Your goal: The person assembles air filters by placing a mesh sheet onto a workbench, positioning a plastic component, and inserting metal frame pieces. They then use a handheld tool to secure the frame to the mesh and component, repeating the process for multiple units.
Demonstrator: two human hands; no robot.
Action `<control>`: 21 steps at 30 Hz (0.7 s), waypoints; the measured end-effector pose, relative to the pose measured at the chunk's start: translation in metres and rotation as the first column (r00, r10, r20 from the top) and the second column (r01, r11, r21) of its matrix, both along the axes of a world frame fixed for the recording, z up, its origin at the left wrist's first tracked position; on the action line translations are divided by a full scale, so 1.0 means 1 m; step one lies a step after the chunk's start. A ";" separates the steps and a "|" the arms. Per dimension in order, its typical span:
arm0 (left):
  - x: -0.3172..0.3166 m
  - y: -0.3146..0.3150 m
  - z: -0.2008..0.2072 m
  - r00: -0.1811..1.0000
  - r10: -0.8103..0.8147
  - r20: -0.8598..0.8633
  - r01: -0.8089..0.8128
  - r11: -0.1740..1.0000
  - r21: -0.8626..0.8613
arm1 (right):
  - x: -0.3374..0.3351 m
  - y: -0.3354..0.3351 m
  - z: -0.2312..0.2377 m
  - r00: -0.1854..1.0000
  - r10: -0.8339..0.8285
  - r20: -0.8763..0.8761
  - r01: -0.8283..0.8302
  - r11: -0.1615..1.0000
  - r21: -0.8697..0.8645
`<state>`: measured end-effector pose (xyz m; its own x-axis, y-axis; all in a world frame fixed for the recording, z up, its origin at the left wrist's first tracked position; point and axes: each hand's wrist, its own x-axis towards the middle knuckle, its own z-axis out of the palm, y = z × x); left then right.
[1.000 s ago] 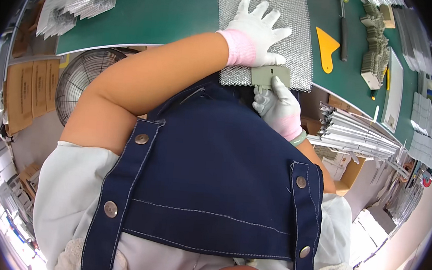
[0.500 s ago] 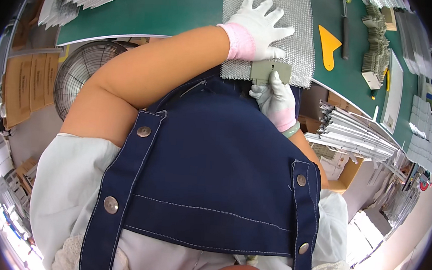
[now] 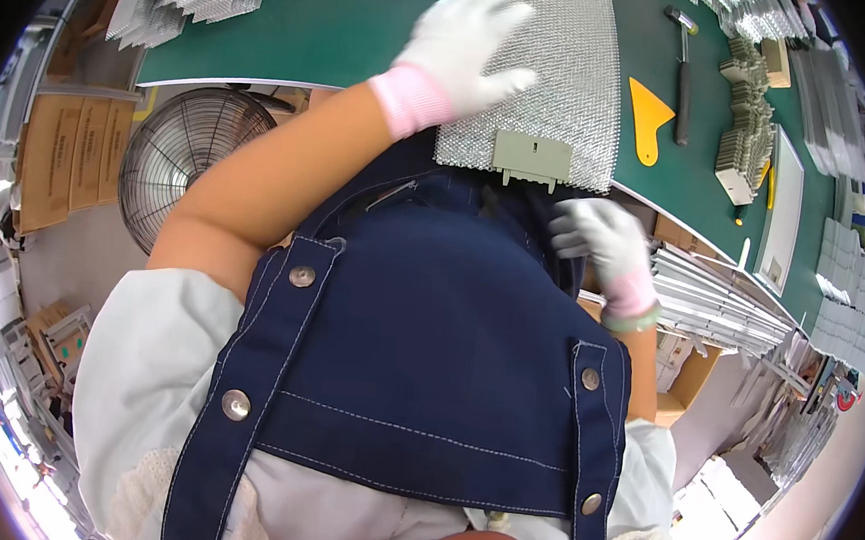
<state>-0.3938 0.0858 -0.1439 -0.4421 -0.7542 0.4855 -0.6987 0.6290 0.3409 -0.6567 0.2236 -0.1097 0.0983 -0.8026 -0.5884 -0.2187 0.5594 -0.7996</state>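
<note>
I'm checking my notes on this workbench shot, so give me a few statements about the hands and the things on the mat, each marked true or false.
1. The left hand lies on the metal mesh sheet. True.
2. The right hand grips the hammer. False: the hammer lies alone on the green mat, and the right hand is below the table edge, near the apron.
3. A grey plastic clip sits at the near edge of the mesh sheet. True.
4. The yellow scraper lies left of the mesh sheet. False: it lies right of it, beside the hammer.
5. Both hands wear white gloves. True.
</note>
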 end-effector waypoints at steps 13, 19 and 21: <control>0.022 -0.013 0.025 0.347 0.565 -0.748 0.573 0.504 0.646 | 0.007 -0.111 -0.041 0.543 -0.271 -0.795 -0.400 0.749 -0.529; 0.014 -0.035 0.016 0.642 0.528 -0.557 0.282 0.513 0.811 | 0.002 -0.111 -0.033 0.603 -0.293 -0.743 -0.339 0.748 -0.570; 0.012 -0.048 0.010 0.815 0.325 -0.480 0.164 0.666 0.728 | -0.003 -0.114 -0.032 0.603 -0.261 -0.754 -0.322 0.785 -0.529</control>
<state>-0.3817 0.0381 -0.1340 -0.2135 -0.9719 -0.0990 -0.2765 -0.0371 0.9603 -0.6597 0.1093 -0.1418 -0.1112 -0.9863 0.1216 -0.8957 0.0465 -0.4423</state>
